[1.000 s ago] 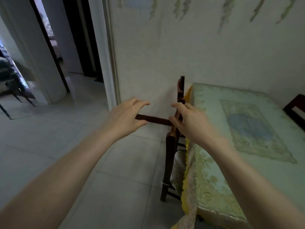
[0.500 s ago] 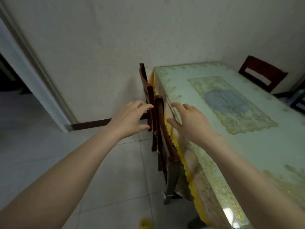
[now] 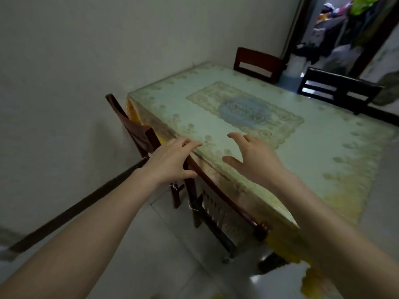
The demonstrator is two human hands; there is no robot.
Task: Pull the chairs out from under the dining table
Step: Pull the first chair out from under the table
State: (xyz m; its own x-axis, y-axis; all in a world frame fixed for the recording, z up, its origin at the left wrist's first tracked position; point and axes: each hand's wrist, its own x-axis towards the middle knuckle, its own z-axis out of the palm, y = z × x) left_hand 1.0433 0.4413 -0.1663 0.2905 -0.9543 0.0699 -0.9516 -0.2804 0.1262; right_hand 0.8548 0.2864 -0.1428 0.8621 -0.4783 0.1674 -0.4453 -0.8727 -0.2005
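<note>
The near chair [image 3: 216, 190] is tucked tight under the long edge of the surface [image 3: 323, 152], with its curved wooden top rail running right along that edge. Its seat is hidden under the cloth.

The left hand [image 3: 172, 162] reaches over the far end of that rail. Its fingers are loose and spread, and it grips nothing yet. I cannot tell if it touches the wood. The right hand [image 3: 254, 160] floats above the surface, just past the rail. It is loose too and holds nothing.

The chair looks like hard, stiff wood, so it is probably a bit heavy and will not bend. The top rail is the best place to grab, one hand near each end, and then pull straight back from the surface. The floor is smooth tile, so the legs should slide.

A second chair [image 3: 131, 126] sits farther along the same edge, beside the wall. Two more chairs [image 3: 257, 61] stand at the far side of the surface.
</note>
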